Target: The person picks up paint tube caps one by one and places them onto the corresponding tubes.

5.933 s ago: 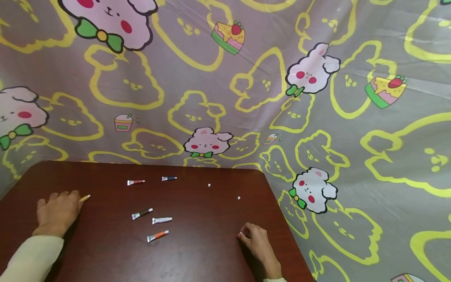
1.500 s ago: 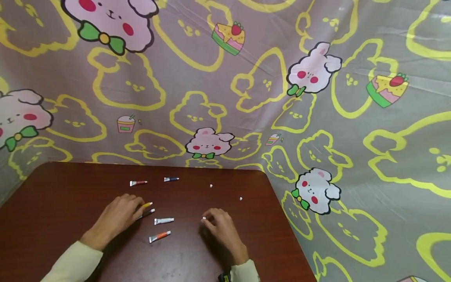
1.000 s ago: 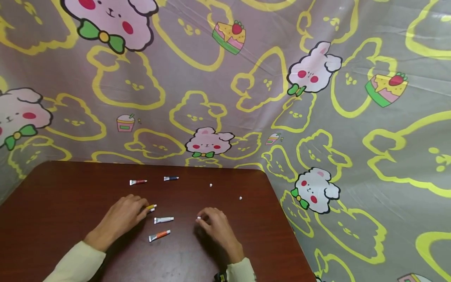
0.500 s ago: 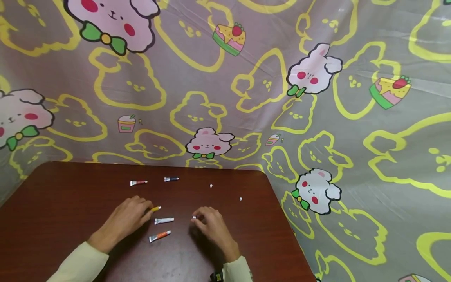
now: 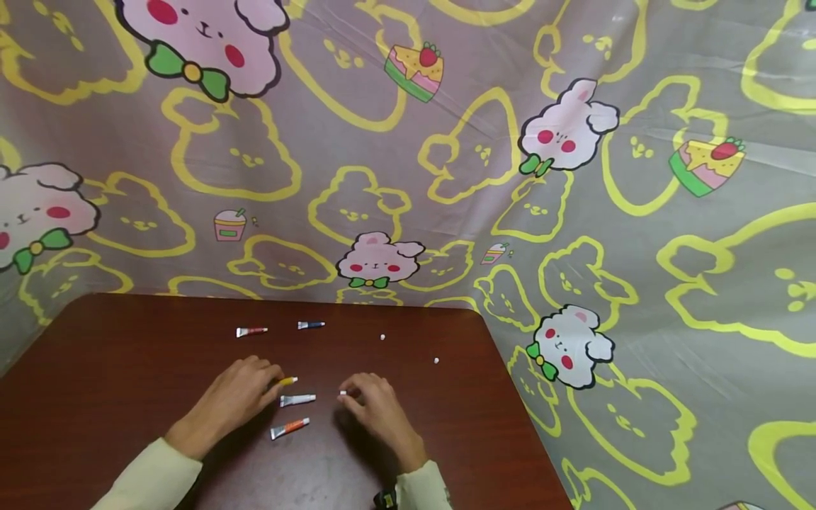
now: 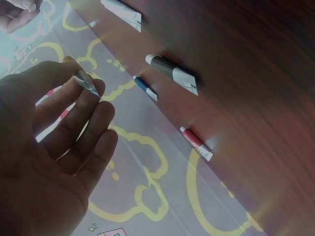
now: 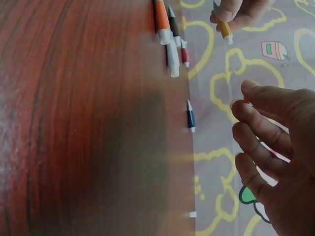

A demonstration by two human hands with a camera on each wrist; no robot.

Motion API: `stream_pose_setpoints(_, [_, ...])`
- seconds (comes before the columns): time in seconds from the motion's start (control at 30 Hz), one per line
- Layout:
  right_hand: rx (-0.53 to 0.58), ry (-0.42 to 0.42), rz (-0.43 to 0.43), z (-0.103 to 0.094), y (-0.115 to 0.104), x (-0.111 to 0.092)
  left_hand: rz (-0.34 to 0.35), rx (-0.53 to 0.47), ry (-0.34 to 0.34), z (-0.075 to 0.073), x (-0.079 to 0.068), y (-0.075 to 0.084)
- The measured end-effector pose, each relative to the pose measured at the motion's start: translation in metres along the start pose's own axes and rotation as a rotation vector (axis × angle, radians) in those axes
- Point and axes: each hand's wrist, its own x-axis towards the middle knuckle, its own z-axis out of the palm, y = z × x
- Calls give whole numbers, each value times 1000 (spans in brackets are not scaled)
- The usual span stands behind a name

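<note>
Hanging behind everything was a big gray sheet (image 5: pixel 459 134) with yellow doodles and bunny faces, running along the far and right edges of the table (image 5: pixel 127 354), a dark reddish-brown one with rounded far corners. The left hand (image 5: pixel 236 397) was well in from the left edge, the right hand (image 5: pixel 379 414) was closer to the right edge.

Then the tubes. An orange tube (image 5: pixel 290 428) lay farthest from the far edge, with a white tube (image 5: pixel 297 400) just beyond it. There was a dark tube (image 6: pixel 172 73) too, but the left hand blocked it in the head view. The left hand pinched a yellow tube (image 5: pixel 288 381), white tip toward the right edge. A red tube (image 5: pixel 251 331) and a blue tube (image 5: pixel 311 325) sat near the far edge, red closer to the left corner.

Tiniest stuff: the right hand pinched a small white cap (image 5: pixel 343 392), near the yellow tube's tip but not touching. A second cap (image 5: pixel 382 337) lay by the far edge, a third cap (image 5: pixel 436 360) nearer the right edge.
</note>
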Motion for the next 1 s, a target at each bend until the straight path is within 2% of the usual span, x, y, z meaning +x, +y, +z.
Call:
stream_pose_setpoints(0.3, [16, 1, -16, 1, -4, 3, 9, -5, -16, 0, 1, 3])
stream_pose_setpoints(1.0, [24, 4, -24, 5, -8, 9, 19, -10, -5, -1, 6, 9])
